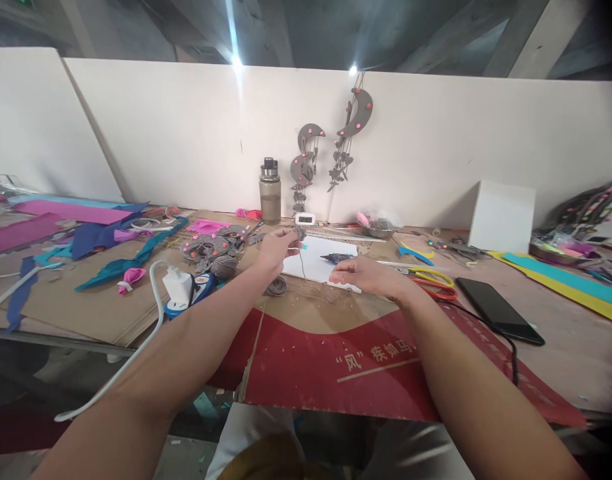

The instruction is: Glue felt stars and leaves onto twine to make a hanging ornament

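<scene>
Between the fingertips of my left hand [281, 248] is a small grey piece [300, 233], from which a grey string [303, 265] hangs down over a white board [313, 257]. My right hand [359, 273] is low over the board's right side, fingers curled together; what they hold, if anything, is hidden. Just beyond those fingers lies a dark, pointed tool [336, 257], partly covered by the hand. A coil of grey cord [276, 287] rests below my left wrist. Red-handled scissors [439, 289] and yellow-handled scissors [433, 276] lie beside my right wrist.
Grey decorated pieces [216, 248] and a white charger [179, 285] are on the left. A bottle [271, 193] and small clock [305, 219] stand at the back. Moon-shaped hangings [359, 113] hang against the white panel. A phone [499, 310] lies at right.
</scene>
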